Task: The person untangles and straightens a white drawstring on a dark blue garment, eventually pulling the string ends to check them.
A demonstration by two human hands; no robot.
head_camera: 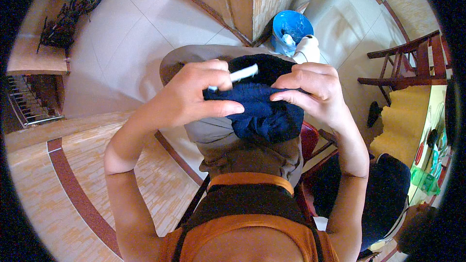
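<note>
Bunched dark navy cloth (269, 120) lies across my lap, over my brown-grey trousers. In the curled fingers of my left hand (193, 92) is a slim white stick-like object (245, 73), its tip pointing up and right; its exact kind is not clear. The thumb of that hand presses on the left part of the cloth. My right hand (316, 85) pinches the cloth's upper right edge between thumb and fingers. A stretch of the cloth runs between both hands. Behind them, darker, near-black fabric (255, 60) covers my knees.
Past my knees, a blue bin (293, 25) with plastic inside stands by a wall corner, a white object (307, 49) beside it. Wooden chair (418, 58) and yellow-covered table (400, 123) are at right. A person in dark clothing (382, 196) is close at lower right.
</note>
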